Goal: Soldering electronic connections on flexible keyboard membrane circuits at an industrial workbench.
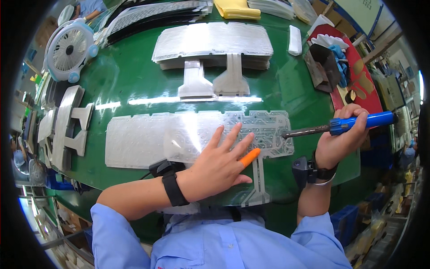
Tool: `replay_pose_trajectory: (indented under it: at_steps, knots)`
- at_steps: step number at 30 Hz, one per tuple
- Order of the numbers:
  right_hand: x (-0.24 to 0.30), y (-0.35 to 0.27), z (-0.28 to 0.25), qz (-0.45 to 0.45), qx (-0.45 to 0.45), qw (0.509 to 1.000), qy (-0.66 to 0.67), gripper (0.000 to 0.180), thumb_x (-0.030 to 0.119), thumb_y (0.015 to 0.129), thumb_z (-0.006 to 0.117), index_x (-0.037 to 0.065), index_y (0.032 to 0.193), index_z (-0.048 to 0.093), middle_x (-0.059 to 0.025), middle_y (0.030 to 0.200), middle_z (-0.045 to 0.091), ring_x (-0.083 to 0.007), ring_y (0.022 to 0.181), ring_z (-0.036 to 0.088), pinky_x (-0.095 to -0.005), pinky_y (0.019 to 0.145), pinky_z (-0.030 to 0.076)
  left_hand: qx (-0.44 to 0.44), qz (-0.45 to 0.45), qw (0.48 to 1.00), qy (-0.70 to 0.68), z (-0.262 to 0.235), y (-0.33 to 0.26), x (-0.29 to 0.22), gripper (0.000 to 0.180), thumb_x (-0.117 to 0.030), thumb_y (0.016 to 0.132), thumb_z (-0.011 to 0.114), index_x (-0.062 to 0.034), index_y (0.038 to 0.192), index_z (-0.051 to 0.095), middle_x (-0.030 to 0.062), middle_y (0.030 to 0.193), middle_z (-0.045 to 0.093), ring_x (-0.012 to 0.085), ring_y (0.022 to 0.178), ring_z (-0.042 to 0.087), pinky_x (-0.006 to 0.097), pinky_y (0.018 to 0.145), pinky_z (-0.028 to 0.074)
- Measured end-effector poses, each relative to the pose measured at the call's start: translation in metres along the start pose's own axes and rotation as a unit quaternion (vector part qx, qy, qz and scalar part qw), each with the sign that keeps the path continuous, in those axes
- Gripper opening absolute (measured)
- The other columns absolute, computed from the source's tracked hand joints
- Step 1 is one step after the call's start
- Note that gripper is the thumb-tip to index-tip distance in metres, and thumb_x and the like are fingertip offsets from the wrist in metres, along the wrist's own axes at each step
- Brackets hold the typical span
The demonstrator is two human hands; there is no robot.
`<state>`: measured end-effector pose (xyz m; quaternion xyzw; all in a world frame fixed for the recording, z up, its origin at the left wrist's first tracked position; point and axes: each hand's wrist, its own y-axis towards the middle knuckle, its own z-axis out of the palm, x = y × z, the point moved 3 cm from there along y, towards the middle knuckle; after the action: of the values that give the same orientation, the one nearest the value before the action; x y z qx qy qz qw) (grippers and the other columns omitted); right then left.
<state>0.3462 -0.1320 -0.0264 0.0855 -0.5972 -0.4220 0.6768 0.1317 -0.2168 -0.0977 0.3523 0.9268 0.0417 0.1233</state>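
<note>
My left hand lies spread and flat on a clear flexible circuit sheet with printed traces, an orange finger cot on its index finger. The sheet's tail runs toward me, past my thumb. Whitish film continues to the left of it; whether it is one piece with the sheet I cannot tell. My right hand is closed around the blue handle of what looks like a soldering iron. Its dark shaft points left, and the tip is at the sheet's right end.
A stack of similar sheets with tails stands beyond my hands on the green table. More stacked sheets and a fan are at left. A dark metal box and red tray stand at right.
</note>
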Motion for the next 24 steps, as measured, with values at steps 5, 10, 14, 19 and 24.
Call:
replay_pose_trajectory:
  at_steps: [5, 10, 14, 19, 24]
  knots:
    - [0.000, 0.005, -0.002, 0.013, -0.021, 1.000, 0.013, 0.031, 0.031, 0.093, 0.048, 0.004, 0.078, 0.045, -0.0033, 0.073, 0.043, -0.0094, 0.058, 0.035, -0.0242, 0.052, 0.030, 0.036, 0.050, 0.990, 0.124, -0.001, 0.002, -0.011, 0.069, -0.057, 0.079, 0.054, -0.0088, 0.129, 0.053, 0.0107, 0.141, 0.038, 0.0359, 0.133, 0.030, 0.056, 0.106, 0.024]
    - [-0.012, 0.008, -0.011, 0.036, -0.078, 0.996, 0.018, 0.031, 0.035, 0.094, 0.051, 0.005, 0.084, 0.049, -0.0027, 0.077, 0.048, -0.0109, 0.067, 0.045, -0.0238, 0.061, 0.038, 0.043, 0.016, 0.998, 0.040, 0.001, -0.003, -0.006, 0.073, -0.056, 0.077, 0.058, -0.0046, 0.128, 0.052, 0.0142, 0.141, 0.037, 0.0374, 0.132, 0.029, 0.057, 0.106, 0.023]
    - [-0.018, 0.015, -0.015, 0.069, -0.115, 0.989, 0.055, 0.029, 0.034, 0.095, 0.052, 0.005, 0.089, 0.051, -0.0020, 0.079, 0.050, -0.0102, 0.071, 0.048, -0.0240, 0.064, 0.041, 0.024, -0.089, 0.993, 0.076, -0.012, -0.019, 0.011, 0.073, -0.052, 0.078, 0.060, 0.0015, 0.127, 0.050, 0.0227, 0.138, 0.038, 0.0400, 0.129, 0.033, 0.057, 0.104, 0.025]
    - [-0.028, 0.021, -0.028, 0.074, -0.115, 0.989, 0.054, 0.029, 0.034, 0.095, 0.052, 0.005, 0.091, 0.052, -0.0014, 0.080, 0.050, -0.0100, 0.071, 0.048, -0.0235, 0.064, 0.041, 0.009, -0.027, 0.992, 0.123, -0.012, -0.027, 0.008, 0.043, -0.020, 0.078, 0.061, 0.0061, 0.111, 0.058, 0.0244, 0.123, 0.051, 0.0387, 0.111, 0.053, 0.046, 0.094, 0.043]
    - [-0.046, 0.030, -0.041, 0.106, -0.159, 0.980, 0.054, 0.031, 0.037, 0.094, 0.053, 0.006, 0.093, 0.054, -0.0007, 0.082, 0.053, -0.0088, 0.072, 0.050, -0.0218, 0.062, 0.040, -0.084, 0.003, 0.995, 0.062, -0.078, -0.041, 0.002, 0.030, -0.009, 0.067, 0.060, 0.0073, 0.092, 0.063, 0.0225, 0.117, 0.058, 0.0328, 0.105, 0.059, 0.043, 0.090, 0.048]
